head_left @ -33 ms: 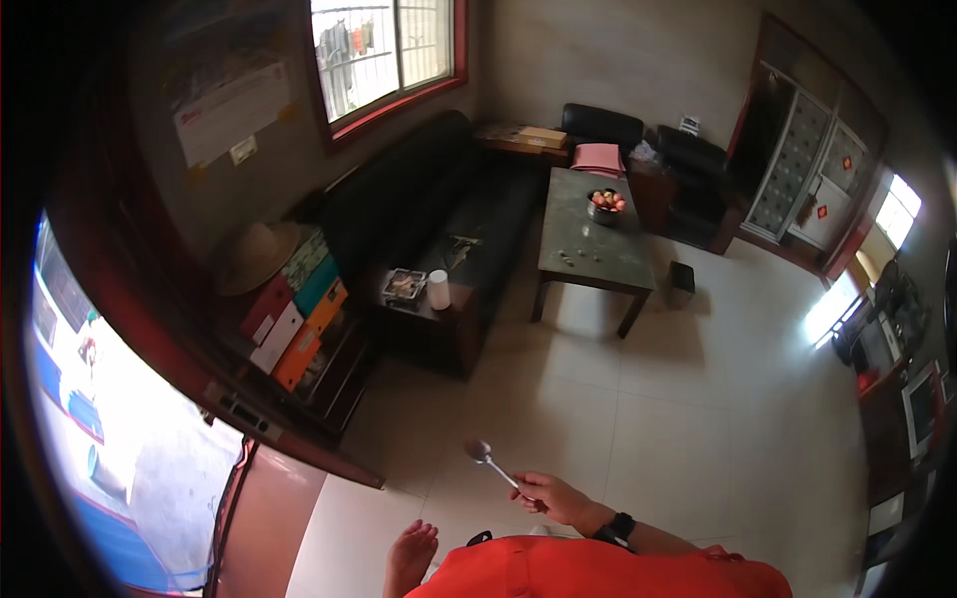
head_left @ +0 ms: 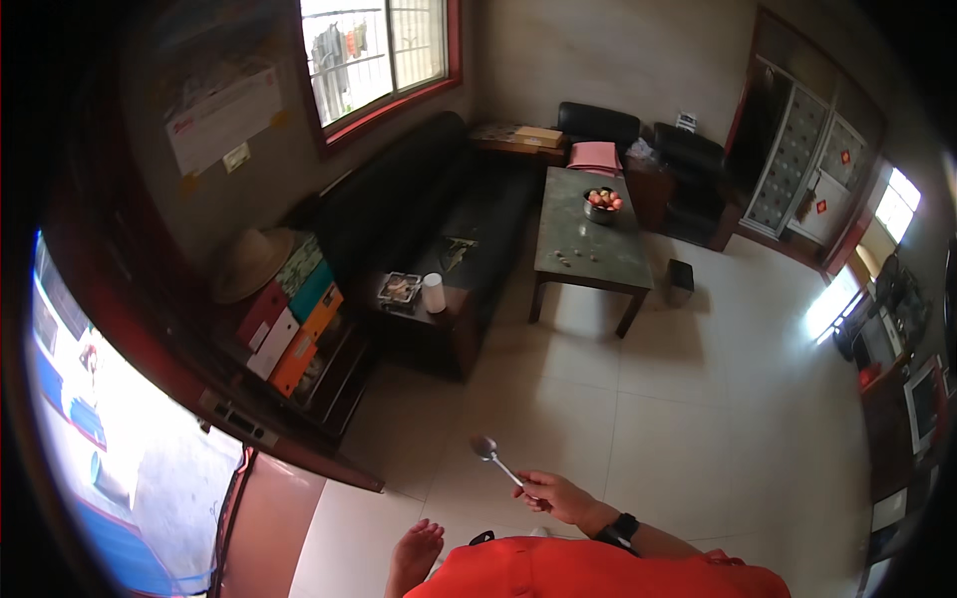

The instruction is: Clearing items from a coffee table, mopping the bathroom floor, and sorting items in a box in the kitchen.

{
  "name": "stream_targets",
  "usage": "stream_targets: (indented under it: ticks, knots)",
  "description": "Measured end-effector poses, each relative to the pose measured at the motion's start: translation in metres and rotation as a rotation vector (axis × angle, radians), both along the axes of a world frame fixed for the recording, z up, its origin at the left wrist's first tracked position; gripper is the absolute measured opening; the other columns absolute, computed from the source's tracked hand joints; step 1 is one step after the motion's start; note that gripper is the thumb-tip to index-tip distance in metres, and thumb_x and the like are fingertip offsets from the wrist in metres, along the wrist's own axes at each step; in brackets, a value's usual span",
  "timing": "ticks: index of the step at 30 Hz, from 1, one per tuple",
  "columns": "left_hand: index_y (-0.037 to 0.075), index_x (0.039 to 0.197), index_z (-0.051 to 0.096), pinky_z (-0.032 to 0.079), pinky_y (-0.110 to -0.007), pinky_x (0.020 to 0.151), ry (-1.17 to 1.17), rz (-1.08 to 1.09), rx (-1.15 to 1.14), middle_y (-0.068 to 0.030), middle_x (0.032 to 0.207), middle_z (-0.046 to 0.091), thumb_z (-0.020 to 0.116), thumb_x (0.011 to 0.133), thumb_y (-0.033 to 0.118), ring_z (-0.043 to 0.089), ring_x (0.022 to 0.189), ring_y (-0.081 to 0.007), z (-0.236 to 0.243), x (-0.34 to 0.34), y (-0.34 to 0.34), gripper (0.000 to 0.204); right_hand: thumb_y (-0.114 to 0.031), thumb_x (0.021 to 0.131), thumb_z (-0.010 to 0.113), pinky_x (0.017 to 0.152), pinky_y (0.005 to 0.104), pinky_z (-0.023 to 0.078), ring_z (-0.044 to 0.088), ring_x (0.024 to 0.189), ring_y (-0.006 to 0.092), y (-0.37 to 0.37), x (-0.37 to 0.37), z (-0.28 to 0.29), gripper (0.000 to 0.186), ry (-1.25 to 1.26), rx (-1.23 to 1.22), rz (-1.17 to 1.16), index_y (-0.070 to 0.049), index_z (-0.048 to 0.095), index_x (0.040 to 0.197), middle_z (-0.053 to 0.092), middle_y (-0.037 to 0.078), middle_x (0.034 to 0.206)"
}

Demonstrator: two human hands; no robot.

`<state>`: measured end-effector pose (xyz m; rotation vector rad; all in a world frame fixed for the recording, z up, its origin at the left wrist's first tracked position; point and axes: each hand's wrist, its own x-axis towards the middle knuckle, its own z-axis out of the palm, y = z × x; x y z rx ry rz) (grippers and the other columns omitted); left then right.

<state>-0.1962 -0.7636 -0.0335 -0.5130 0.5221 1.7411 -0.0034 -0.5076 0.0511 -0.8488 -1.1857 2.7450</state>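
In my right hand, a metal spoon is gripped by its handle, the bowl pointing up and left over the tiled floor. A dark watch sits on that wrist. My left hand hangs low beside the red shirt, holding nothing, its fingers loosely apart. Neither hand touches any furniture.
A dark table bears a metal bowl of red-and-yellow fruit. Beyond the left hand are a black sofa, a white cylinder on its armrest, and colourful boxes. A small black stool stands right of the table; a doorway opens at left.
The view has shifted very slightly. Both hands and the spoon keep nearly the same pose.
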Motion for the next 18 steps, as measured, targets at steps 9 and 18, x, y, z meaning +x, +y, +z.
stream_targets:
  ticks: [9,18]
  knots:
    - [0.001,0.109,0.047,0.047,-0.035,0.084,0.382,-0.415,-0.203,-0.013,0.099,0.055,0.043,0.089,0.006,0.056,0.096,-0.0269,0.047,-0.019,0.187,0.021,-0.007,0.09,0.044,0.061,0.0191,0.04,0.048,0.068,0.0071,0.134,0.052,-0.002,0.039,0.091,-0.06,-0.404,-0.002,0.039,0.128,0.054,0.008,0.107]
    - [-0.001,0.109,0.046,0.05,-0.035,0.079,0.324,-0.568,-0.157,-0.0149,0.1,0.057,0.047,0.087,0.001,0.058,0.093,-0.026,0.019,-0.082,0.386,0.022,-0.013,0.093,0.044,0.049,0.0196,0.034,0.04,0.054,0.0072,0.264,0.034,0.002,0.022,-0.083,0.029,-0.839,0.001,0.049,0.109,0.058,0.01,0.091]
